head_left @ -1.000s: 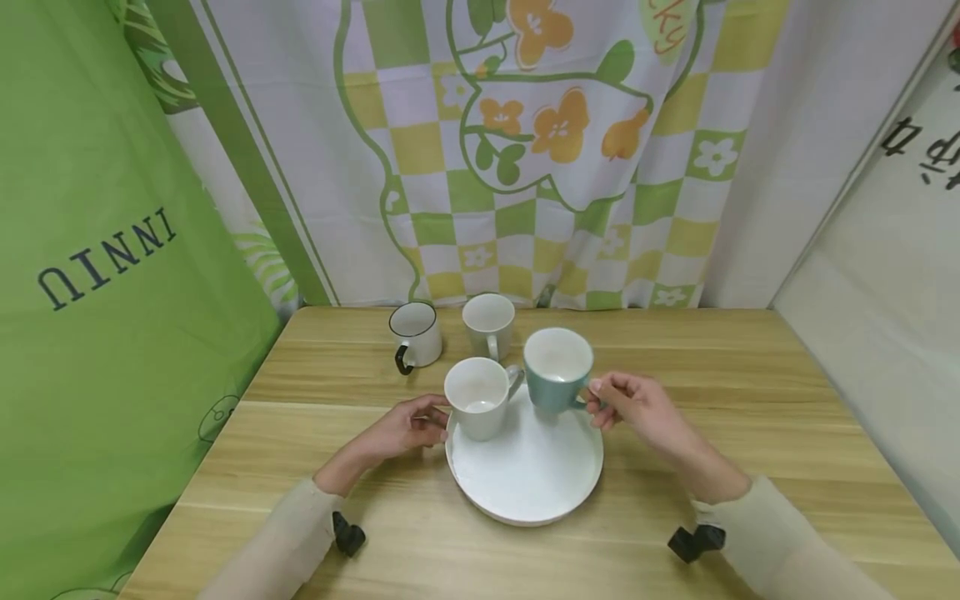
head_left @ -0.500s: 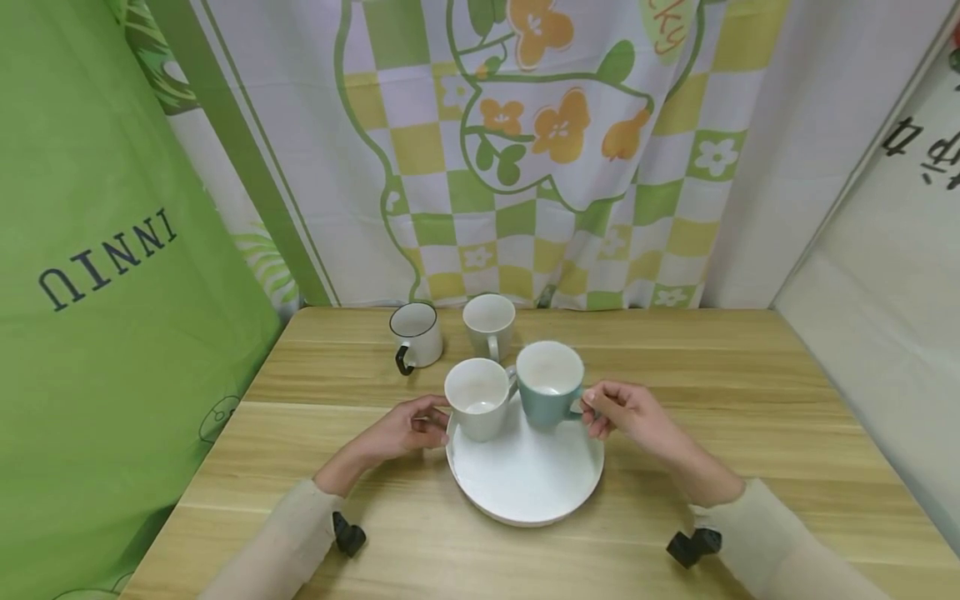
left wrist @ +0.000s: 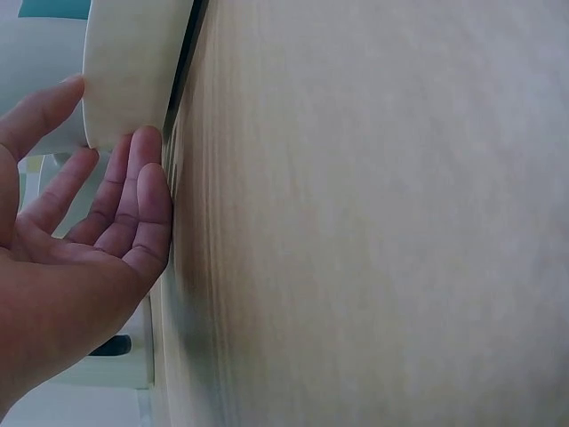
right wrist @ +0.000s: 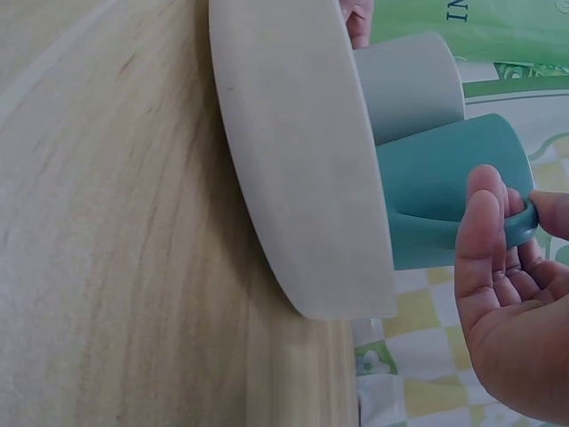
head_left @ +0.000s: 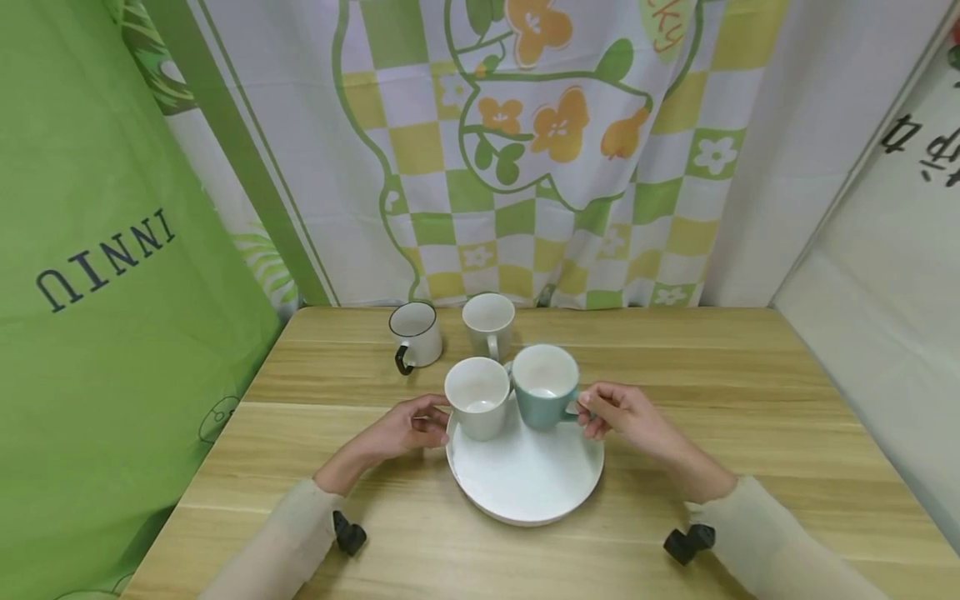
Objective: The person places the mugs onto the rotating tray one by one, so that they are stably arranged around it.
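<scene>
A round white tray (head_left: 525, 492) with a thick side wall lies on the wooden table. On it stand a pale grey-white mug (head_left: 477, 400) at left and a teal mug (head_left: 542, 408) with a white inside beside it. My right hand (head_left: 624, 408) pinches the teal mug's handle (right wrist: 524, 222) between thumb and fingers, and that mug is upright over the tray. At the tray's left edge, my left hand (head_left: 408, 427) touches the rim and side wall with its fingertips (left wrist: 147, 138), fingers loosely extended. The grey-white mug's handle is partly hidden behind the teal mug.
Behind the tray stand a white enamel mug (head_left: 417, 337) with a black rim and black handle, and a pale mug (head_left: 489, 323). A patterned curtain (head_left: 555, 208) hangs along the table's back edge, and green fabric (head_left: 112, 375) at the left.
My right hand has brought the teal mug down and left, close against the grey-white mug. The left hand stays at the tray's rim.
</scene>
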`<action>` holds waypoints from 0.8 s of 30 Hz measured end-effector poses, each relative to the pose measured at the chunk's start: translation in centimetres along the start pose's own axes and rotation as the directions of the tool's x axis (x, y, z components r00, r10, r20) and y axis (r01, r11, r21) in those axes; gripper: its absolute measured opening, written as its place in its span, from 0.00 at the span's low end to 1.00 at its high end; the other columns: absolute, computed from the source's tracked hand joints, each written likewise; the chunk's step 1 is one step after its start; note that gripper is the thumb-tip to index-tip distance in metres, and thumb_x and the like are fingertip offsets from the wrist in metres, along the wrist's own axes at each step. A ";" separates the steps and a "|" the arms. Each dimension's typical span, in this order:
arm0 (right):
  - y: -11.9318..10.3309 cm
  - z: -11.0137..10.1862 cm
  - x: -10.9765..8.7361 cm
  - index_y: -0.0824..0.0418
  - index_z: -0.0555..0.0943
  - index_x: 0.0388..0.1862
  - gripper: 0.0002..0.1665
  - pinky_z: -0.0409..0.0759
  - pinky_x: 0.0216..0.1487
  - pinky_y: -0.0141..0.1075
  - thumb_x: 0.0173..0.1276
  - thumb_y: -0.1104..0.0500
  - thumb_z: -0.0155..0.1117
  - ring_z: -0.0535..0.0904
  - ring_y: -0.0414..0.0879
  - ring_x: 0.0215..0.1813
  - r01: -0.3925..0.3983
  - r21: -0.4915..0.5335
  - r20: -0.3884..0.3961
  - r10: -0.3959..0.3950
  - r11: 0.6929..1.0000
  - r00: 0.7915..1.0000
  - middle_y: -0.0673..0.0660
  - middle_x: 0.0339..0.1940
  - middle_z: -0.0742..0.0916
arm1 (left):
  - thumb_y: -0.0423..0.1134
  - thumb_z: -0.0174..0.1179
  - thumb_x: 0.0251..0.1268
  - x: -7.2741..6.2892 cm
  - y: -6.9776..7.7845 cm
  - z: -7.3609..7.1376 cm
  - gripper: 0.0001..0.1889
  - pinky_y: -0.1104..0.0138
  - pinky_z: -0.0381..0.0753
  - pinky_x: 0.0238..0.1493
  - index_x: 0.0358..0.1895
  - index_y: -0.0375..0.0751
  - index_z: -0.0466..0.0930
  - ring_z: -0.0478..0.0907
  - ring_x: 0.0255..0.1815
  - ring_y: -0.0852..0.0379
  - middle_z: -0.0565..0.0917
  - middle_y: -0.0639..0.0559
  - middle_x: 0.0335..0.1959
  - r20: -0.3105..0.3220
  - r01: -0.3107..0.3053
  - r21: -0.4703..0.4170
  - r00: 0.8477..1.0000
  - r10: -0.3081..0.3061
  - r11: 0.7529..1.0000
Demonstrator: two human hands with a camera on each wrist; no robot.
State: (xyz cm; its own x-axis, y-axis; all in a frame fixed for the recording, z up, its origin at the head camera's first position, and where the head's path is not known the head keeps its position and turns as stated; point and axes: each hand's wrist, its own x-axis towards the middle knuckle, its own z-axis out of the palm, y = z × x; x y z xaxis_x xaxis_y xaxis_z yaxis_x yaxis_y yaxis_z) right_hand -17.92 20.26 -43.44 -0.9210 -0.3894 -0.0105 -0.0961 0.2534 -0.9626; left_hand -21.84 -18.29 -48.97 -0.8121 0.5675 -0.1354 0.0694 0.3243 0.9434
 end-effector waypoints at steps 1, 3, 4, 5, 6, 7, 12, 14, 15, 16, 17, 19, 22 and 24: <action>0.1 0.0 0.0 0.79 0.75 0.43 0.23 0.85 0.35 0.36 0.80 0.56 0.52 0.82 0.43 0.31 0.000 -0.002 0.000 0.000 1.000 1.000 0.58 0.33 0.83 | 0.31 0.69 0.62 0.0 0.0 0.0 0.31 0.69 0.81 0.49 0.68 0.35 0.69 0.82 0.49 0.52 0.79 0.29 0.57 0.000 0.001 0.000 1.000 -0.001 1.000; 0.2 0.0 0.1 0.79 0.75 0.44 0.22 0.85 0.35 0.35 0.80 0.56 0.51 0.82 0.43 0.31 0.001 -0.006 0.010 -0.001 1.000 1.000 0.59 0.34 0.84 | 0.32 0.69 0.62 0.0 0.0 0.0 0.31 0.69 0.81 0.50 0.68 0.35 0.69 0.82 0.49 0.51 0.79 0.29 0.57 0.001 0.002 0.000 1.000 -0.002 1.000; 0.3 0.0 0.1 0.79 0.75 0.45 0.22 0.85 0.35 0.35 0.80 0.56 0.51 0.82 0.43 0.32 0.003 -0.004 0.014 -0.003 1.000 1.000 0.60 0.34 0.84 | 0.32 0.69 0.62 0.0 0.0 0.0 0.31 0.68 0.80 0.50 0.68 0.35 0.69 0.82 0.50 0.51 0.79 0.29 0.57 0.001 0.003 0.000 1.000 -0.003 1.000; 0.4 0.0 0.2 0.80 0.75 0.45 0.22 0.85 0.35 0.35 0.80 0.56 0.51 0.82 0.43 0.32 0.002 -0.003 0.017 -0.002 1.000 1.000 0.60 0.35 0.84 | 0.32 0.69 0.62 0.0 0.0 0.0 0.31 0.68 0.80 0.50 0.68 0.34 0.69 0.82 0.50 0.51 0.79 0.29 0.57 0.000 0.003 0.000 1.000 -0.003 1.000; 0.5 0.0 0.2 0.80 0.75 0.45 0.22 0.84 0.35 0.35 0.80 0.57 0.51 0.82 0.43 0.32 0.004 -0.003 0.022 -0.004 1.000 1.000 0.61 0.35 0.84 | 0.32 0.69 0.62 0.0 0.0 0.1 0.31 0.68 0.80 0.50 0.68 0.35 0.69 0.82 0.50 0.51 0.79 0.29 0.57 0.000 0.003 0.000 1.000 -0.003 1.000; 0.6 0.0 0.3 0.80 0.74 0.46 0.22 0.85 0.36 0.35 0.80 0.57 0.51 0.82 0.42 0.32 0.004 -0.002 0.028 -0.004 1.000 1.000 0.62 0.35 0.84 | 0.32 0.68 0.62 0.0 0.0 0.1 0.31 0.68 0.80 0.50 0.69 0.35 0.69 0.82 0.50 0.51 0.79 0.29 0.57 0.000 0.003 0.001 1.000 -0.003 1.000; 1.2 0.0 0.5 0.81 0.74 0.47 0.22 0.84 0.36 0.35 0.81 0.58 0.51 0.82 0.42 0.33 -0.001 0.013 0.048 0.000 1.000 0.999 0.64 0.36 0.83 | 0.33 0.69 0.62 0.0 -0.2 0.1 0.32 0.68 0.81 0.50 0.69 0.34 0.68 0.82 0.50 0.51 0.79 0.29 0.57 0.008 0.000 -0.008 1.000 0.000 1.000; 1.3 0.0 0.5 0.81 0.73 0.47 0.22 0.84 0.36 0.35 0.80 0.58 0.51 0.82 0.42 0.33 -0.008 0.018 0.049 0.007 1.000 0.999 0.64 0.36 0.83 | 0.33 0.69 0.62 0.0 -0.3 0.1 0.32 0.68 0.81 0.50 0.69 0.34 0.68 0.82 0.50 0.52 0.79 0.29 0.57 0.015 -0.004 -0.013 1.000 0.005 1.000; 1.3 0.0 0.5 0.81 0.73 0.47 0.22 0.84 0.36 0.34 0.81 0.57 0.51 0.82 0.43 0.33 -0.013 0.020 0.048 0.012 1.000 0.999 0.64 0.36 0.83 | 0.33 0.69 0.61 0.0 -0.3 0.1 0.32 0.68 0.81 0.50 0.69 0.34 0.68 0.82 0.50 0.53 0.80 0.29 0.57 0.015 -0.003 -0.014 1.000 0.003 1.000; 1.4 0.0 0.5 0.81 0.73 0.47 0.22 0.84 0.36 0.34 0.81 0.57 0.51 0.82 0.43 0.33 -0.017 0.020 0.048 0.016 1.000 0.999 0.63 0.36 0.83 | 0.34 0.69 0.61 0.0 -0.3 0.1 0.32 0.68 0.81 0.50 0.69 0.35 0.68 0.82 0.49 0.54 0.80 0.30 0.57 0.016 -0.002 -0.015 1.000 0.003 1.000; 1.4 0.0 0.5 0.81 0.73 0.47 0.22 0.84 0.37 0.34 0.81 0.57 0.51 0.82 0.43 0.33 -0.021 0.020 0.047 0.020 1.000 0.999 0.63 0.36 0.83 | 0.34 0.70 0.61 -0.1 -0.3 0.1 0.33 0.68 0.81 0.50 0.69 0.35 0.68 0.82 0.49 0.55 0.80 0.30 0.57 0.016 0.001 -0.017 1.000 -0.001 1.000; 1.5 0.0 0.6 0.80 0.74 0.47 0.23 0.84 0.37 0.34 0.80 0.56 0.51 0.82 0.43 0.33 -0.038 0.019 0.038 0.037 0.999 0.999 0.62 0.37 0.84 | 0.34 0.69 0.61 -0.1 -0.2 0.1 0.33 0.68 0.81 0.50 0.69 0.35 0.68 0.82 0.49 0.55 0.80 0.31 0.57 0.017 0.001 -0.018 1.000 -0.001 1.000; 1.6 0.0 0.9 0.78 0.76 0.48 0.24 0.85 0.38 0.35 0.80 0.53 0.53 0.83 0.44 0.33 -0.070 0.035 0.022 0.069 0.997 0.997 0.61 0.38 0.85 | 0.35 0.69 0.62 -0.2 0.0 0.1 0.33 0.68 0.81 0.51 0.69 0.35 0.68 0.82 0.50 0.55 0.80 0.31 0.58 0.018 0.002 -0.018 1.000 -0.001 1.000; 1.6 -0.1 1.0 0.77 0.75 0.50 0.25 0.85 0.39 0.36 0.79 0.51 0.54 0.84 0.45 0.34 -0.095 0.057 0.014 0.094 0.994 0.995 0.60 0.39 0.86 | 0.35 0.69 0.62 -0.2 0.2 0.1 0.33 0.67 0.80 0.51 0.70 0.35 0.68 0.82 0.51 0.54 0.79 0.31 0.58 0.018 0.005 -0.019 1.000 -0.004 1.000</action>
State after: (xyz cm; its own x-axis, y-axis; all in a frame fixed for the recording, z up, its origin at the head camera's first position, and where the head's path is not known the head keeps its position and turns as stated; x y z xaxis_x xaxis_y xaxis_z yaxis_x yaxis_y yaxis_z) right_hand -19.05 20.35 -44.94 -0.9206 -0.3762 -0.1048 0.0132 0.2383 -0.9711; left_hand -21.62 -18.32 -48.81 -0.8019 0.5797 -0.1449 0.0547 0.3127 0.9483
